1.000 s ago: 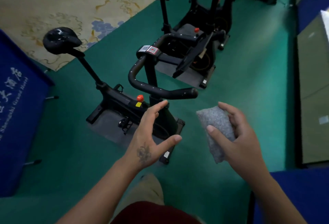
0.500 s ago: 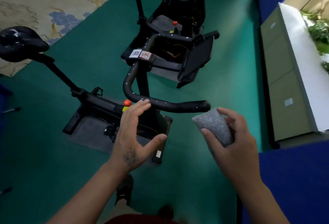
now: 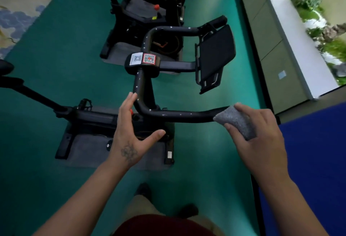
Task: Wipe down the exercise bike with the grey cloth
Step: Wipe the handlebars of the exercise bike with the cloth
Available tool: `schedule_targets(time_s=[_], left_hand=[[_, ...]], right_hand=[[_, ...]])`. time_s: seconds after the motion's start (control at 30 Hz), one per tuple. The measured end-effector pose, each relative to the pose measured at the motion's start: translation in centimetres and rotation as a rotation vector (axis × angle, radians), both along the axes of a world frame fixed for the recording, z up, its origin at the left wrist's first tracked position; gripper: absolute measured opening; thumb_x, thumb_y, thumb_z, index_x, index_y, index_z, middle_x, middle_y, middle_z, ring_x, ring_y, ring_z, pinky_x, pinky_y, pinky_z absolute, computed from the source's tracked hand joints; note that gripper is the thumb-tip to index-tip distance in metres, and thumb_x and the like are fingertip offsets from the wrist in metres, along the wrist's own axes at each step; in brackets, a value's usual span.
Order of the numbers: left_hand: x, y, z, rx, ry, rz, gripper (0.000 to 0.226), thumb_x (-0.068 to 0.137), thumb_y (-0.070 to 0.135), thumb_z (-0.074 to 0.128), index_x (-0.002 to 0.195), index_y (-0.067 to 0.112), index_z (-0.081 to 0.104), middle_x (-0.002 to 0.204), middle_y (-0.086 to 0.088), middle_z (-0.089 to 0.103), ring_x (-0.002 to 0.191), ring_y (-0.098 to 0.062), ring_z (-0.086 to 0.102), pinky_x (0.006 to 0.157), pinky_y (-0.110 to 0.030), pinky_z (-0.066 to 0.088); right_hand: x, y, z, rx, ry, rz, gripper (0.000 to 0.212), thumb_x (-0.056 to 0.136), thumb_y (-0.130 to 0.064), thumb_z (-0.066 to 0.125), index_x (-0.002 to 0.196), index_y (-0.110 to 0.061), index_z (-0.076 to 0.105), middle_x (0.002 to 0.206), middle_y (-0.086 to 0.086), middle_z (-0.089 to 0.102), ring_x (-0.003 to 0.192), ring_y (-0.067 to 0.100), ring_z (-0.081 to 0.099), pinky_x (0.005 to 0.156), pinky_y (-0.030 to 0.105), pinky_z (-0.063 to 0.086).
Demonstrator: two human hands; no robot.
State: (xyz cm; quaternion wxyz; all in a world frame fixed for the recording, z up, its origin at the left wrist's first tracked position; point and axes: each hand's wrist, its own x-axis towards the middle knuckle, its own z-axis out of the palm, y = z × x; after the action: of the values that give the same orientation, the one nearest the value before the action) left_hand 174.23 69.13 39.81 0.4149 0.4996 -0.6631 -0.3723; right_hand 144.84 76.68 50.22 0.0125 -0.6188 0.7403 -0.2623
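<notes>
A black exercise bike (image 3: 97,115) stands on the green floor right below me, its looped handlebar (image 3: 179,115) dotted with white specks. My right hand (image 3: 262,138) grips a folded grey cloth (image 3: 236,121) and holds it against the near right end of the handlebar. My left hand (image 3: 131,129) hovers with fingers spread over the bend of the handlebar, holding nothing. A black tablet holder (image 3: 215,56) sits at the front of the bar, and a stem pad with QR stickers (image 3: 143,59) lies at its middle.
A second black bike (image 3: 148,11) stands just beyond. A grey cabinet with a white top (image 3: 277,35) runs along the right, with plants behind. A blue panel (image 3: 314,160) is at my right side. A patterned carpet (image 3: 22,1) lies far left. My shoes show below.
I have stepped closer and now look down on the handlebar. My right hand brought the cloth onto the bar's right end. My left hand stayed spread near the bend.
</notes>
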Motion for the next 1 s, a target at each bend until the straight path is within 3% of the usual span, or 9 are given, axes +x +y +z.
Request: schedule_targets(time_s=[0.07,0.2,0.37,0.47,0.53,0.63,0.73,0.87,1.0], left_hand=[[0.7,-0.5,-0.2,0.026,0.01,-0.023,0.109,0.081,0.061,0.081,0.166,0.041,0.015,0.176,0.009,0.02,0.163,-0.008,0.019,0.131,-0.034,0.023],[2.4,-2.7,-0.2,0.068,0.018,-0.053,0.112,0.079,0.062,0.081,0.168,0.034,0.02,0.173,0.017,0.023,0.158,0.002,0.023,0.123,-0.014,0.024],[4.3,-6.3,1.1,0.06,-0.051,-0.134,0.109,0.078,0.066,0.082,0.166,0.043,0.021,0.171,0.026,0.021,0.157,0.008,0.019,0.129,-0.035,0.024],[3.8,-6.5,1.7,0.07,-0.042,-0.157,0.108,0.08,0.057,0.089,0.163,0.05,0.021,0.163,0.039,0.02,0.146,0.024,0.018,0.117,-0.016,0.027],[3.0,-6.0,1.5,0.084,-0.041,-0.156,0.109,0.079,0.05,0.091,0.164,0.046,0.022,0.167,0.032,0.022,0.148,0.021,0.02,0.107,-0.001,0.027],[2.2,-5.0,0.7,0.094,-0.024,-0.142,0.115,0.078,0.051,0.093,0.166,0.041,0.021,0.174,0.018,0.024,0.159,0.002,0.023,0.118,-0.015,0.028],[1.6,-4.7,0.0,0.088,0.015,-0.129,0.117,0.073,0.057,0.091,0.166,0.045,0.02,0.175,0.016,0.021,0.162,-0.006,0.023,0.124,-0.031,0.029],[1.2,-5.0,-0.3,0.088,0.059,-0.099,0.121,0.074,0.05,0.097,0.166,0.045,0.019,0.176,0.014,0.019,0.161,-0.006,0.025,0.121,-0.026,0.031],[1.1,-5.5,-1.1,0.085,0.067,-0.082,0.124,0.073,0.046,0.098,0.168,0.034,0.02,0.175,0.012,0.021,0.161,-0.005,0.023,0.124,-0.026,0.03]], right_hand=[[0.2,0.2,-0.1,0.023,-0.006,-0.031,0.055,0.089,-0.033,0.079,0.14,-0.031,0.06,0.109,-0.007,0.048,0.083,0.009,0.049,0.066,0.033,0.048],[0.4,0.2,-0.2,0.038,-0.007,-0.062,0.055,0.09,-0.033,0.079,0.141,-0.032,0.059,0.107,-0.004,0.054,0.084,0.013,0.052,0.067,0.038,0.051],[0.6,0.0,-0.5,0.031,-0.018,-0.062,0.055,0.09,-0.032,0.079,0.142,-0.031,0.059,0.109,-0.002,0.06,0.086,0.022,0.061,0.07,0.048,0.058],[0.8,-0.3,-1.0,-0.006,-0.036,-0.052,0.054,0.09,-0.029,0.08,0.141,-0.028,0.061,0.114,0.001,0.067,0.09,0.024,0.065,0.074,0.049,0.061],[1.0,-0.4,-1.5,-0.043,-0.041,-0.047,0.054,0.09,-0.026,0.082,0.14,-0.023,0.064,0.115,0.005,0.071,0.091,0.026,0.069,0.075,0.049,0.063],[1.6,-0.5,-2.2,-0.087,-0.023,-0.034,0.052,0.088,-0.025,0.084,0.137,-0.017,0.068,0.109,0.006,0.076,0.082,0.019,0.069,0.07,0.04,0.062],[2.6,-0.8,-2.9,-0.061,-0.001,-0.006,0.051,0.088,-0.029,0.084,0.135,-0.015,0.069,0.099,0.001,0.077,0.073,0.009,0.064,0.067,0.025,0.055],[3.3,-1.4,-3.2,-0.006,0.017,0.018,0.05,0.091,-0.031,0.082,0.137,-0.019,0.068,0.098,-0.002,0.077,0.074,0.013,0.068,0.065,0.032,0.06],[1.7,-0.8,-2.1,-0.032,0.074,-0.009,0.051,0.09,-0.023,0.083,0.139,-0.023,0.068,0.088,-0.003,0.072,0.066,0.014,0.061,0.059,0.028,0.051]])
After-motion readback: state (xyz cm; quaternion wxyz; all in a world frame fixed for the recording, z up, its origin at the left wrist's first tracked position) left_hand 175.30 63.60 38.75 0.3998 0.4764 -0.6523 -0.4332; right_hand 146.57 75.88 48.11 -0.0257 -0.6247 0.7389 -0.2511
